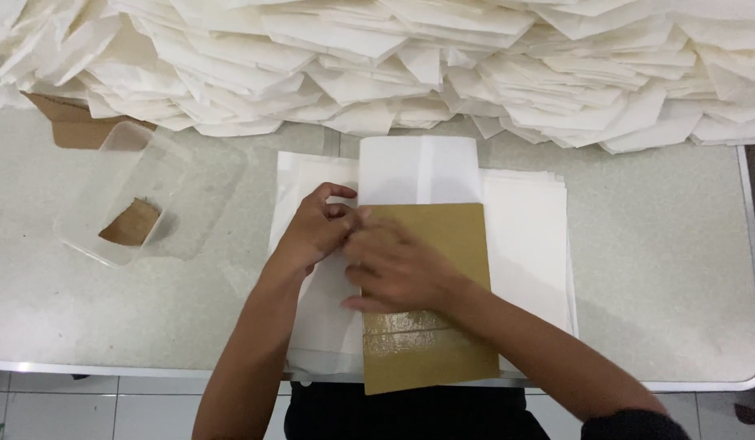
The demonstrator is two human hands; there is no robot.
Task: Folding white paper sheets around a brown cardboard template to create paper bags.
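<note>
View from the head camera, looking down on a pale speckled table [654, 269]. At the centre lies a flat stack of white paper sheets [528, 244]; on it rests a brown card board [443, 326], upright in the view, its lower end glossy and reaching past the near table edge. A folded white sheet [418, 169] shows above the board's top edge, a crease running down its middle. The left hand [316, 232] sits at the board's upper left corner, fingers curled and pinching the edge of the white paper there. The right hand [398, 269] lies across the board with fingers stretched flat toward the left hand — pressing on the surface, holding nothing that can be seen; the two hands touch. To the left, well apart from the stack, stands a clear plastic tub [117, 195] with a scrap of brown card [131, 223] in it. Along the far side — spanning the whole width — is a large heap of folded white paper bags [410, 57].
</note>
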